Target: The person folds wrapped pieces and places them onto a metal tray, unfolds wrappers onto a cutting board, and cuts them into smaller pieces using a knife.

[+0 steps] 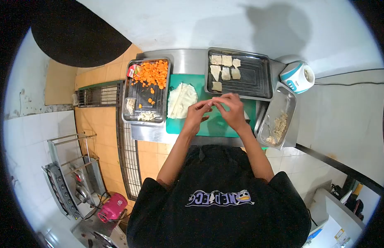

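Note:
Over the green cutting board, my left hand and my right hand meet at the fingertips. Both are closed in a pinch; whatever lies between the fingers is too small or hidden to make out. Left of my left hand, a pile of pale, thin dough sheets rests on the board. Just beyond my right hand lies a dark metal tray with several flat, pale, roughly square pieces in its left half. A pale edge of something shows beside my right wrist, mostly covered.
At the left, a metal tray carries sliced carrots, a red-labelled packet and pale chopped bits. A steel pan of crumbly filling stands right, below a white-and-teal appliance. A pink gas cylinder is on the floor.

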`<state>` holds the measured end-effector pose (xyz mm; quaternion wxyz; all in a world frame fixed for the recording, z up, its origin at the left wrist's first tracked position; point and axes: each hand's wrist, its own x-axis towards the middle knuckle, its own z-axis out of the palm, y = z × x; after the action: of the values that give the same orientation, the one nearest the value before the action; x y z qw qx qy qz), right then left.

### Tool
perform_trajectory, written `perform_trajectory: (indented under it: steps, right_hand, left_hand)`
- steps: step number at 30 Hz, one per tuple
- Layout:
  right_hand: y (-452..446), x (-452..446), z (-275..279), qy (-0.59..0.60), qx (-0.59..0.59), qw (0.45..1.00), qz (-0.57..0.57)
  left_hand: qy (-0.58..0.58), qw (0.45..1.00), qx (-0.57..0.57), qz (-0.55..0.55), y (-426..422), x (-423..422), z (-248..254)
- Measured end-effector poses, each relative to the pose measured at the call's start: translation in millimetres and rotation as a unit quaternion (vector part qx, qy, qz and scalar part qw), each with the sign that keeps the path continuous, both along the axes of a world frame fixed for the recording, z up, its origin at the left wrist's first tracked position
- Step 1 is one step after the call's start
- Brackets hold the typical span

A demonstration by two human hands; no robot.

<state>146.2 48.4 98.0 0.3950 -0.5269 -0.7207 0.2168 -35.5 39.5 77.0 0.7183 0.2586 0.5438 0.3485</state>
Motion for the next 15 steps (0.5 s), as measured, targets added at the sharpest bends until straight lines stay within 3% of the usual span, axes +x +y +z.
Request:
perform_trajectory:
  steps: [3, 5, 7, 9, 10, 12, 15]
  right_hand:
    - [-18.1, 7.5, 9.5, -0.028, 0.066, 0.997, -0.001]
    - [-28.6, 17.5, -2.1, -0.005, 0.043, 0.999, -0.008]
    - [-34.3, 31.5, -7.7, 0.016, 0.019, 1.0, -0.012]
    - [-36.4, 47.7, -11.9, 0.088, -0.083, 0.99, 0.068]
    - [-37.8, 53.6, -13.9, 0.09, -0.085, 0.99, 0.069]
    - [-42.0, 64.1, -19.0, 0.097, -0.165, 0.965, 0.181]
    - [-54.5, 67.4, -29.9, 0.02, -0.108, 0.97, 0.215]
  left_hand:
    - [-0.006, 1.0, -0.016, 0.011, -5.8, 13.9, 1.3]
    - [0.006, 1.0, -0.017, 0.005, -11.3, 17.0, -3.1]
    - [0.053, 0.996, 0.007, -0.07, -20.0, 15.8, -8.7]
    - [0.052, 0.994, 0.002, -0.099, -30.9, 15.2, -15.1]
    - [0.05, 0.99, -0.004, -0.129, -37.8, 13.0, -18.5]
    - [0.056, 0.986, 0.003, -0.16, -51.0, 8.1, -24.1]
    - [0.081, 0.984, 0.013, -0.16, -77.1, 17.6, -29.6]
